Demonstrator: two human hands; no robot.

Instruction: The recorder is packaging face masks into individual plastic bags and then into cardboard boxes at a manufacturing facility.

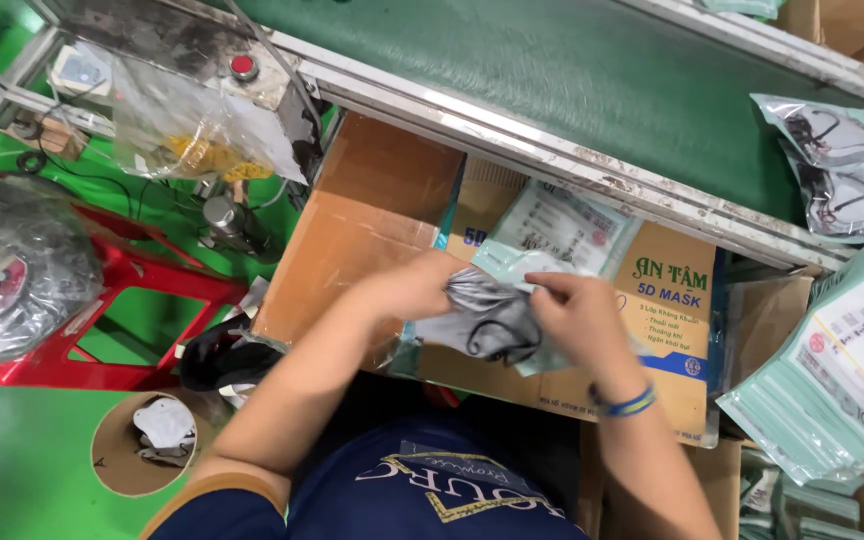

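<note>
- Gripping a bundle of grey face masks [487, 318] at the centre of the frame, both hands work close together just above a cardboard box [372, 215].
- The left hand [414, 288] has its fingers closed on the left side of the masks, at the mouth of a pale green pouch [552, 238].
- The right hand [577, 315] pinches the masks from the right, fingers curled over them; a blue band sits on that wrist.
- The step in hand looks like feeding the masks into the pouch: they are partly at its opening, not yet fully inside.
- The next move likely calls for holding the pouch mouth open while the soft, springy masks and their dark ear loops are pushed in without snagging.
- At the right edge lies a stack of empty green pouches [822, 385], well apart from the hands.
- Farther up, filled clear packs [837, 165] rest on the green conveyor belt [572, 75].
- At the upper left, a red button [243, 66] sits on the machine frame; a red stool [127, 300] stands at the left.
</note>
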